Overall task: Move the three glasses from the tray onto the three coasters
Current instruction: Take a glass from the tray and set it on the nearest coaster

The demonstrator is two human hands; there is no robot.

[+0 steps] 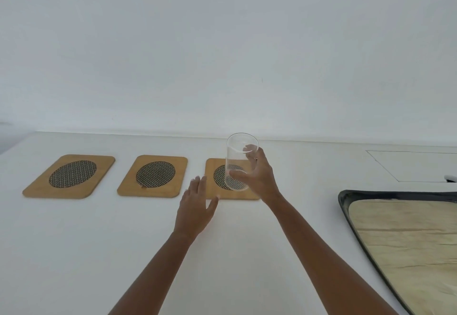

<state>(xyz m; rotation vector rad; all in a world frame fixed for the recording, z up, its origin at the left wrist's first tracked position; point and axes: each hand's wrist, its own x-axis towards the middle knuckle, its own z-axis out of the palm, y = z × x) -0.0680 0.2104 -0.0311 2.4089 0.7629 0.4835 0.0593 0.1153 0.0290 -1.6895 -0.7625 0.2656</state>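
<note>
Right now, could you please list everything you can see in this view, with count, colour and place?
coasters: 3, tan wood with dark mesh ovals, in a row on the table; left, middle, right
glass: 1, clear, held over the right coaster
tray: 1, black rim with beige liner, at the right edge, only partly in view
table: 1, white
wall: white, behind the table
left hand: open, near the right coaster
right hand: gripping the glass
</note>
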